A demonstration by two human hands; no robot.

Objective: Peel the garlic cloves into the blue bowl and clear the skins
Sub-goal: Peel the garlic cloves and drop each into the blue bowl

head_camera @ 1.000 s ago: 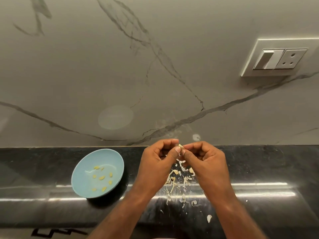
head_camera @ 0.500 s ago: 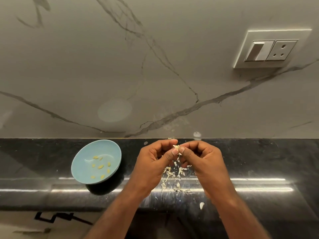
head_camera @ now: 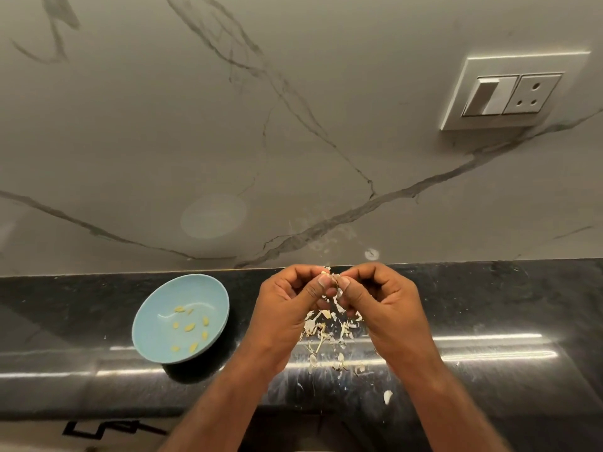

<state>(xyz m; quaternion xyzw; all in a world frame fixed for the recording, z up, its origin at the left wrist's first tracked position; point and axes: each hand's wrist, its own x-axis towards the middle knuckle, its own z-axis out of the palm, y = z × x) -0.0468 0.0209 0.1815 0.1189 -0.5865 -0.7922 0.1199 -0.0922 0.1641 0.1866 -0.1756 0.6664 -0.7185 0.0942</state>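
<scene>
My left hand [head_camera: 287, 308] and my right hand [head_camera: 381, 305] meet above the black counter, thumbs and fingertips pinching one small garlic clove [head_camera: 329, 276] with papery skin hanging off it. Most of the clove is hidden by my fingers. Below the hands lies a scatter of pale garlic skins [head_camera: 329, 337] on the counter. To the left stands the blue bowl [head_camera: 153, 321], tilted toward me, with several peeled yellowish cloves [head_camera: 190, 327] inside.
The glossy black counter [head_camera: 489, 321] runs left to right and ends at a marble-patterned wall [head_camera: 228, 125]. A white switch and socket plate [head_camera: 509, 93] is on the wall at upper right. One stray skin piece [head_camera: 387, 396] lies near the counter's front edge.
Both hands stay together working the same clove, with thumbs shifting slightly. The view has tilted a little between frames. The bowl and skins have not moved.
</scene>
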